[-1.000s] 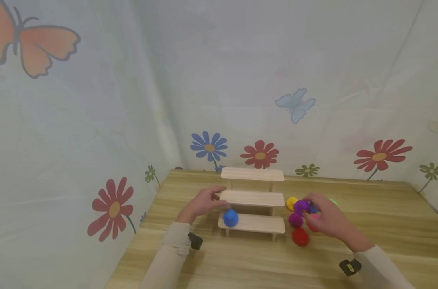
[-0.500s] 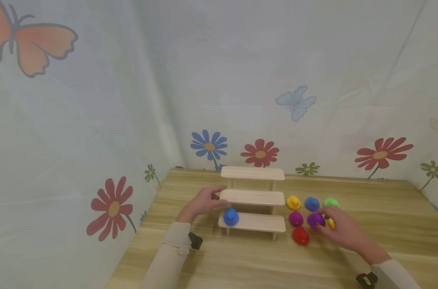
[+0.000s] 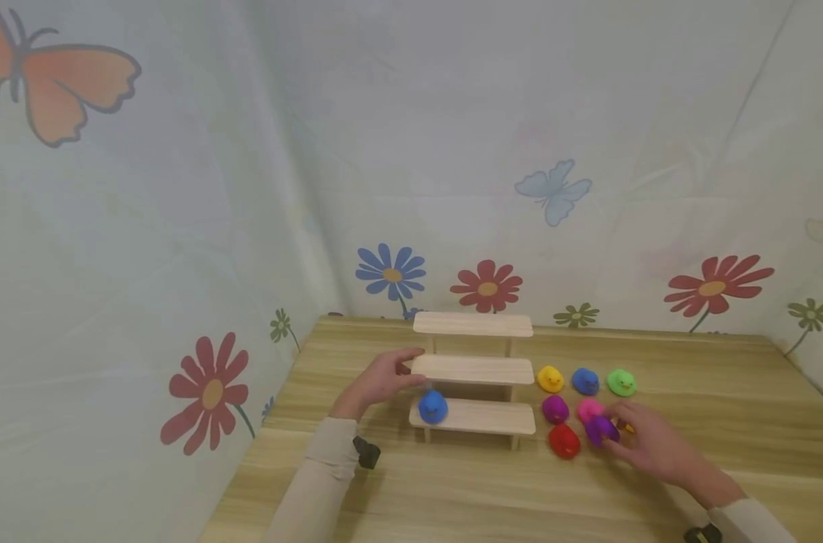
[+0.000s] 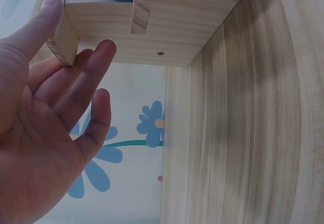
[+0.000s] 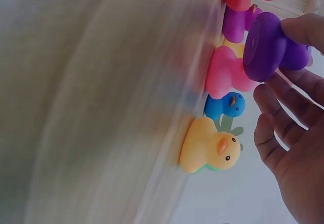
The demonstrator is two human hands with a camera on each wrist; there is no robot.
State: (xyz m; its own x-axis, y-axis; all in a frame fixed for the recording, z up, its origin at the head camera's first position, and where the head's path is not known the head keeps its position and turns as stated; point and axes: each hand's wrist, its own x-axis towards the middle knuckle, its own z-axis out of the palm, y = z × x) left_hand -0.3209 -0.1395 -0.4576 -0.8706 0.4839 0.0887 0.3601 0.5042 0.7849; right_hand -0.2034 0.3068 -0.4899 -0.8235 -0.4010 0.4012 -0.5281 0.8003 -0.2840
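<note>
My left hand (image 3: 380,379) pinches the left end of the middle step of a small three-tier wooden shelf (image 3: 479,369). In the left wrist view, the thumb lies against one face of that board and fingers against the other. A blue rubber duck (image 3: 433,407) sits at the left end of the lowest step. Over to the right, my right hand (image 3: 655,446) holds a purple rubber duck (image 5: 266,49) between thumb and fingers. It is off the table, in front of a pink duck (image 5: 223,74). A light orange duck (image 5: 207,145) is mostly hidden by that hand in the head view.
Right of the shelf stand a yellow duck (image 3: 550,379), a blue duck (image 3: 585,381), a green duck (image 3: 621,382), a magenta duck (image 3: 556,409) and a red duck (image 3: 563,441). The wood-grain table (image 3: 452,490) meets a flower-printed curtain (image 3: 438,188) at its back and left.
My right hand has moved right and nearer to me with the purple duck, uncovering the blue, green and pink ducks. My left hand has stayed on the shelf.
</note>
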